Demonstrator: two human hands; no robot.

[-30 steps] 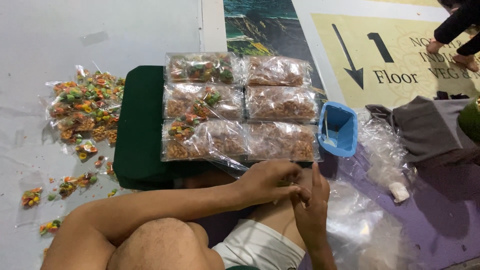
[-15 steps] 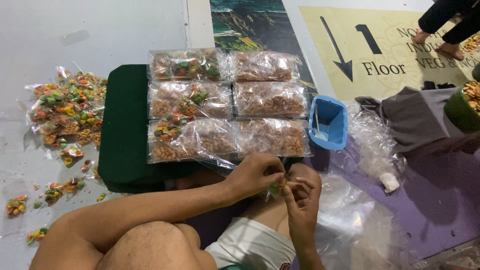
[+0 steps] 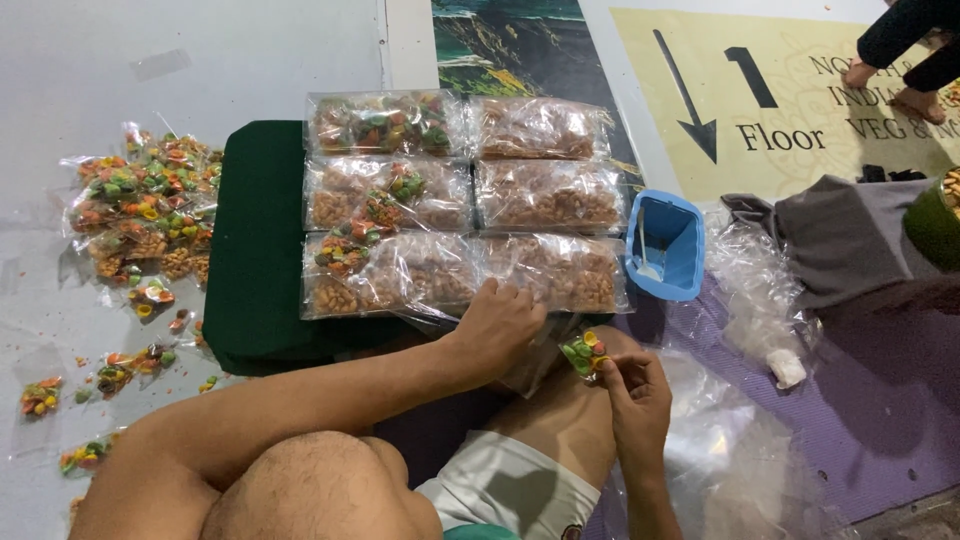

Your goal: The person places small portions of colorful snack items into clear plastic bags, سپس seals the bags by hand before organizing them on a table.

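Observation:
My right hand (image 3: 637,393) pinches a small clear packet of coloured snack pieces (image 3: 583,352) just above my knee. My left hand (image 3: 497,325) rests at the near edge of the front row of filled clear snack bags (image 3: 470,270), fingers curled on the loose plastic there. Several such bags, some brown, some with green and orange pieces, lie in rows on a dark green cushion (image 3: 255,240).
A blue scoop tub (image 3: 665,245) stands right of the bags. Empty clear bags (image 3: 765,290) and a grey cloth (image 3: 845,235) lie on a purple mat at right. Loose coloured snack packets (image 3: 145,215) are scattered on the grey floor at left. Another person's feet (image 3: 895,85) are at top right.
My hands have come apart: the left moved up to the front bags, while the right kept the small coloured packet and shifted slightly right.

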